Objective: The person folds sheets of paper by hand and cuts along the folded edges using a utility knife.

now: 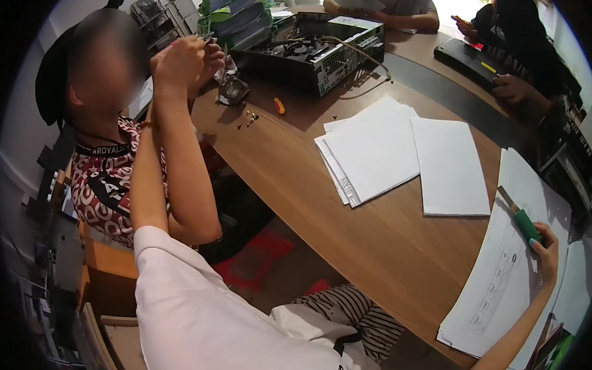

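Note:
At the right, my right hand (546, 254) is wrapped round the green handle of a tool (525, 225) with a narrow, flat end, above printed sheets (501, 283). My left arm reaches to the upper left, where my left hand (178, 60) is raised with bent, closed fingers near a co-worker's hand (212, 57). The arms overlap there, and the small thing at the fingertips is too small to make out. Below these hands, a metal part (233, 89) lies on the wooden table (372, 253), near small screws (251, 119) and a yellow-and-red tool (279, 106).
An open computer case (313, 55) with a cable stands at the back. White paper stacks (375, 152) lie mid-table. A co-worker (108, 159) sits at the left; two other people are across the table, one beside a black device (466, 64). A red stool (257, 255) stands below.

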### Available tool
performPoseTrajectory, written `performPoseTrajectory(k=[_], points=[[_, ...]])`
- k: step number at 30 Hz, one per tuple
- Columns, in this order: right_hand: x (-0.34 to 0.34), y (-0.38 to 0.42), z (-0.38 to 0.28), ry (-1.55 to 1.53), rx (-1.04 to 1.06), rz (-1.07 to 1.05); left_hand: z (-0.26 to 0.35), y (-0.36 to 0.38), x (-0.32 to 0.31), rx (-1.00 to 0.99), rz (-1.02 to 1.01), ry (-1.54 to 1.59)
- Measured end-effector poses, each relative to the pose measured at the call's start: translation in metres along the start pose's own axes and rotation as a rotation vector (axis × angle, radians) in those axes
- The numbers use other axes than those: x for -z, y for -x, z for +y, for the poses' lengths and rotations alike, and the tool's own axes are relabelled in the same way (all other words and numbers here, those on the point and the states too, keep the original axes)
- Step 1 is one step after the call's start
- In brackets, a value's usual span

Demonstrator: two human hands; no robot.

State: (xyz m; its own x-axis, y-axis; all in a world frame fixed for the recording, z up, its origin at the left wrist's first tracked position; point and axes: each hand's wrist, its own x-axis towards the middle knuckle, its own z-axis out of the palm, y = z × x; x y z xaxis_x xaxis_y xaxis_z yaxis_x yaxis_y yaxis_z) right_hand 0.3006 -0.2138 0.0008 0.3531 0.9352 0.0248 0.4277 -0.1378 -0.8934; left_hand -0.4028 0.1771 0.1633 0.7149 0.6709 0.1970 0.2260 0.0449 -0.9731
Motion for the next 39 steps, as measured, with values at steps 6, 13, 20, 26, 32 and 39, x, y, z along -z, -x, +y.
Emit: performPoseTrajectory(k=[6,13,20,26,32,39], points=[[-0.001,-0.001,0.001,0.124,-0.001,0.053,-0.069,-0.008,0.038,-0.091,0.182,0.204],[0.002,-0.005,0.012,0.152,0.039,0.029,-0.089,-0.011,0.054,-0.185,-0.029,0.682],[-0.001,-0.004,0.005,0.119,0.06,0.014,-0.099,-0.025,0.056,0.052,-0.169,1.198],[0.0,-0.005,0.005,0.132,0.024,0.004,-0.093,-0.023,0.065,-0.19,0.14,0.603],[0.002,-0.006,0.011,0.141,0.019,-0.009,-0.128,0.03,0.079,-0.108,0.191,0.567],[0.008,-0.01,0.022,0.179,0.024,-0.009,-0.158,0.028,0.016,0.905,-0.298,1.594]])
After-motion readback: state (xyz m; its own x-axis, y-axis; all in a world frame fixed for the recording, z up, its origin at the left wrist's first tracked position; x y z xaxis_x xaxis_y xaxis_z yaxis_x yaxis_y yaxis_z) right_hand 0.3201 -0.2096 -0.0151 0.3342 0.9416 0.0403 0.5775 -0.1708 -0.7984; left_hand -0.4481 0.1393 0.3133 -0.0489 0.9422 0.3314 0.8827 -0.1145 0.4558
